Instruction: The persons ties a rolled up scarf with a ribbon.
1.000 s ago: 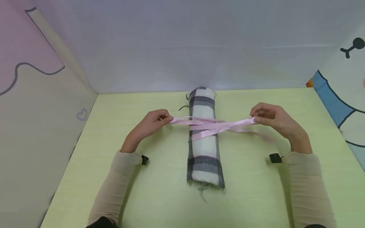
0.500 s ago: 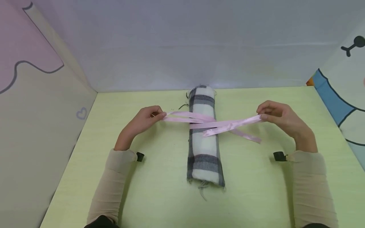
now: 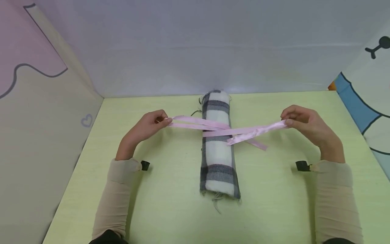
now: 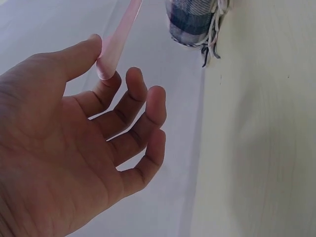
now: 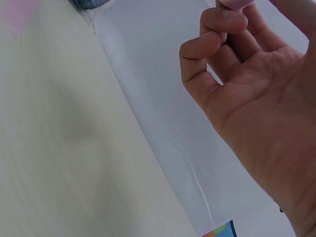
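Observation:
A rolled plaid scarf [image 3: 218, 152] in white and grey, fringed at its ends, lies lengthwise on the table. Across its middle runs a pink satin ribbon [image 3: 250, 130], crossed over the roll. My left hand [image 3: 146, 126] pinches a loop of it between thumb and index finger, left of the scarf; the left wrist view shows the ribbon [image 4: 116, 52] folded at those fingertips, other fingers loosely curved. On the opposite side my right hand [image 3: 313, 128] pinches another ribbon fold. One cut end rests over the scarf's right edge, while a second hangs just right of it.
The pale yellow-green table [image 3: 170, 203] meets a whitish back wall [image 3: 213, 47]. Printed side panels stand left [image 3: 45, 135] and right [image 3: 377, 101]. A small black wrist camera [image 3: 145, 165] sticks out from the left sleeve, with another [image 3: 302, 166] at the right sleeve.
Both hands have drawn apart, the left leftward and the right rightward, stretching the ribbon loops. The right-hand loose end has slid in toward the scarf; the end over the scarf has shifted right.

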A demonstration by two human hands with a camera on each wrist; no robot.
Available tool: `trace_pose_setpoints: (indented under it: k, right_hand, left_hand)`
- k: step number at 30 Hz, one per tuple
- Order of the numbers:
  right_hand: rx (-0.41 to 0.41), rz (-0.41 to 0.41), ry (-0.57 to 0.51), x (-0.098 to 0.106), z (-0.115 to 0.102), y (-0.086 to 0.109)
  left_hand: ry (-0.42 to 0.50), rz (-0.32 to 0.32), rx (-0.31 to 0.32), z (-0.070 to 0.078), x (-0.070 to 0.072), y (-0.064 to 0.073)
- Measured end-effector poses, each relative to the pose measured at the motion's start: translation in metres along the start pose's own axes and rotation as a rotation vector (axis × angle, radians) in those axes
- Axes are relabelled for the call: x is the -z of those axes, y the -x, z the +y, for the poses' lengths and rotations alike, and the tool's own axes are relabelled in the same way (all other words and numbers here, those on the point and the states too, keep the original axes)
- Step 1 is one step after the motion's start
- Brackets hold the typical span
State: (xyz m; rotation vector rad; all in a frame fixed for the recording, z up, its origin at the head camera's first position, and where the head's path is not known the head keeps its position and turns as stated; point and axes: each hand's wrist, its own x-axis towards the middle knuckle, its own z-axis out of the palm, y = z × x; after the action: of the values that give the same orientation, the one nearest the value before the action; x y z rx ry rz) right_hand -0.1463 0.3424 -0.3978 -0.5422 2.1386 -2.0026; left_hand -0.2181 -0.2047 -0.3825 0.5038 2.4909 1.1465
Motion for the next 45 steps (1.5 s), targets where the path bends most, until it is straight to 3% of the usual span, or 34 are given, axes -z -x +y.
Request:
trace_pose_setpoints:
  k: [5, 16, 27, 37, 45]
  right_hand:
    - [0.042, 0.003, -0.040, 0.007, 0.000, 0.004]
    - [-0.039, 0.055, 0.045, 0.015, -0.003, 0.011]
    - [-0.259, 0.075, 0.347, 0.020, 0.001, 0.013]
    - [-0.333, 0.065, 0.437, 0.024, 0.013, 0.011]
    - [-0.434, 0.049, 0.577, 0.027, 0.010, 0.010]
  left_hand:
    - [-0.014, 0.009, 0.027, 0.001, 0.006, 0.003]
    - [-0.072, 0.094, 0.062, -0.008, 0.019, 0.010]
    - [-0.111, 0.092, 0.111, -0.020, 0.029, 0.013]
    - [-0.156, 0.100, 0.189, -0.035, 0.035, 0.012]
    - [-0.201, 0.107, 0.244, -0.044, 0.041, 0.017]
